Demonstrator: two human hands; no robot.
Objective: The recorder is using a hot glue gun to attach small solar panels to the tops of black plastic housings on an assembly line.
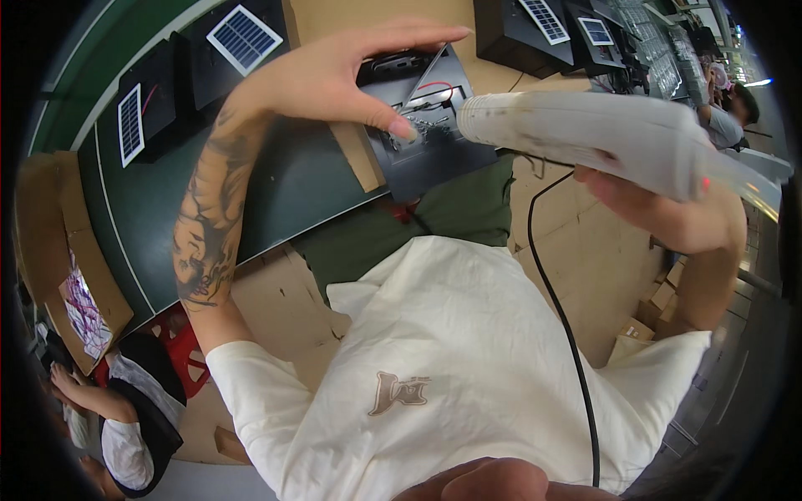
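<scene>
Holding the white glue gun [576,125] at right, my right hand [664,219] wrapped beneath it, fingers partly hidden; left hand [330,79], thumb and fingers spread over the black housing [434,167] at far centre, probably light, stiff, best gripped by outer edges.

The left hand [330,79] arches open, thumb [398,125] and fingers [422,35] spread apart, its tattooed forearm [209,209] slanting back behind it, while the right hand [652,209], well to its right, curls in a grip, the bent right arm [708,288] behind it.
</scene>
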